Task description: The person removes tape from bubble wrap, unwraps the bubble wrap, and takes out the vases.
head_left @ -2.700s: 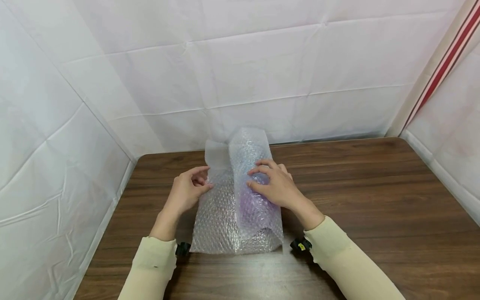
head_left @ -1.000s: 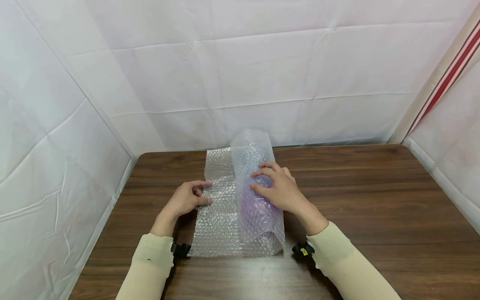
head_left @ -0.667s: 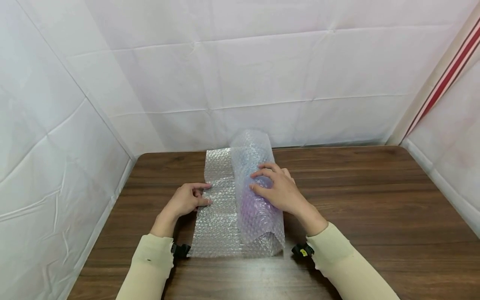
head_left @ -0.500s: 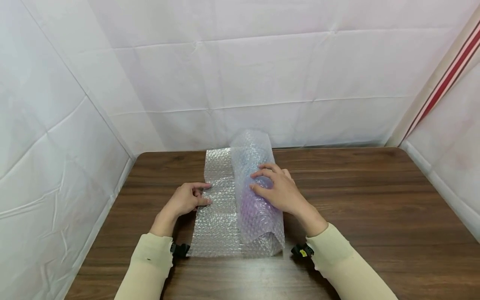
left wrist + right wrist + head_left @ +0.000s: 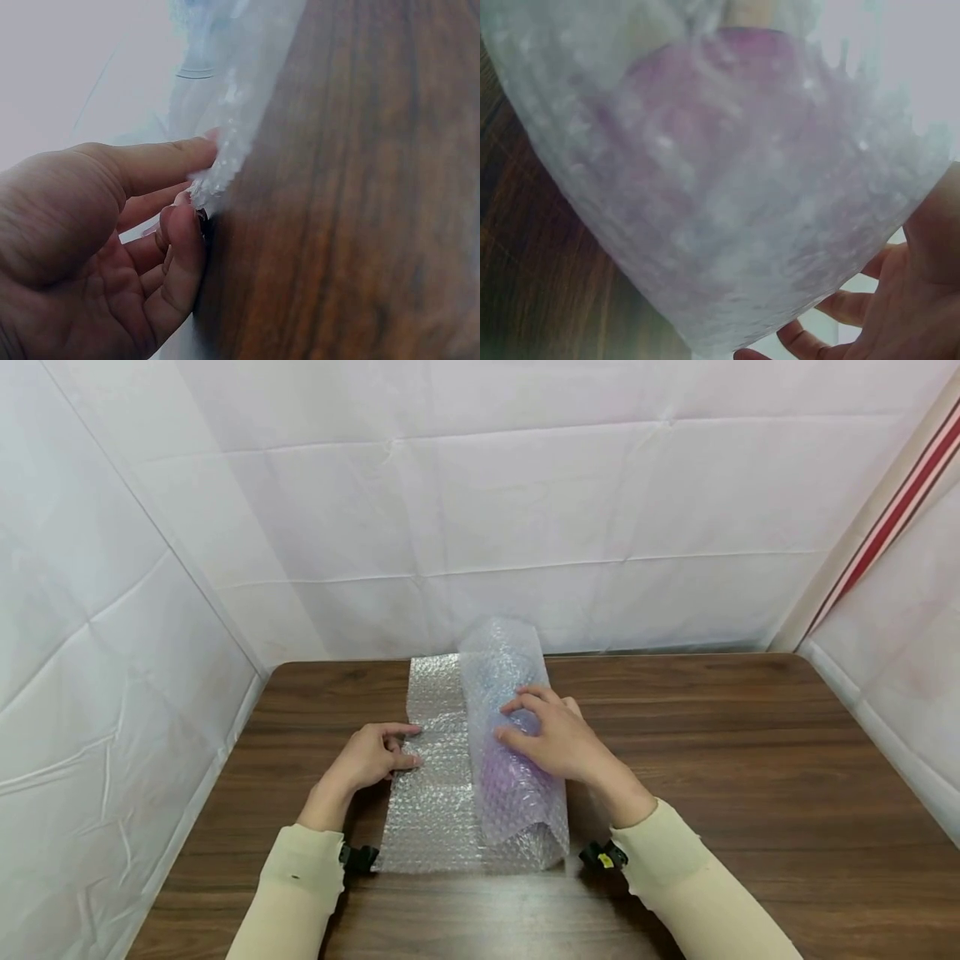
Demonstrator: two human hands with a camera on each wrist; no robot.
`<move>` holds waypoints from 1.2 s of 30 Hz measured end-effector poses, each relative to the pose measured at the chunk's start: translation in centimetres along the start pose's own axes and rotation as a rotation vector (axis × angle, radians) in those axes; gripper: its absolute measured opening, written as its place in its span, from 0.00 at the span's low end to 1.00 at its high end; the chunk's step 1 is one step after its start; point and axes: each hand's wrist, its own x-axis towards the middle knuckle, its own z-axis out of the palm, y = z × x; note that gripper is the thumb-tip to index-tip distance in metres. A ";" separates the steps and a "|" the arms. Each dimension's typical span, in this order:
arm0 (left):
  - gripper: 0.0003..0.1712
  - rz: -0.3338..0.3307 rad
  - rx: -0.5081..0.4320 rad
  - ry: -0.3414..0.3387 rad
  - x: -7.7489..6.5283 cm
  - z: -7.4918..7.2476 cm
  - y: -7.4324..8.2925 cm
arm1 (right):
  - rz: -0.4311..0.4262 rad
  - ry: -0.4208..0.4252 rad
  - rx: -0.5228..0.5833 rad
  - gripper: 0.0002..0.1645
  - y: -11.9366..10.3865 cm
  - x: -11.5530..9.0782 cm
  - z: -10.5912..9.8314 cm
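Observation:
A sheet of clear bubble wrap (image 5: 438, 810) lies on the table, its right part rolled over a translucent bundle (image 5: 510, 777) tinted purple near me and blue farther off. What the wrap covers cannot be made out, though a rounded purple shape (image 5: 705, 82) shows through in the right wrist view. At the sheet's left edge my left hand (image 5: 367, 756) pinches the wrap; the left wrist view shows thumb and fingers on either side of that edge (image 5: 225, 165). My right hand (image 5: 558, 735) holds the bundle from above, fingers bent over its right side.
The dark wood-grain table (image 5: 712, 760) extends on both sides of the wrap. White fabric walls (image 5: 517, 502) stand behind it and at each side. A red-striped strip (image 5: 900, 518) runs up the right corner. Small black devices (image 5: 360, 858) sit at both wrists.
Since the earliest frame, the raised far-left part of the wrap has come down flat, and my left hand has moved slightly nearer along its edge. Over the last second hardly anything has moved.

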 end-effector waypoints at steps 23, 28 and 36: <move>0.30 0.015 0.015 0.014 0.2 -0.2 -0.2 | 0.079 0.038 -0.100 0.36 -1.7 0.0 0.5; 0.30 0.018 0.011 0.009 0.2 -0.2 -0.2 | 0.071 0.057 -0.084 0.36 -1.5 -0.1 0.5; 0.30 0.026 0.007 0.008 0.2 -0.1 -0.3 | 0.053 0.074 -0.052 0.37 -1.2 -0.2 0.5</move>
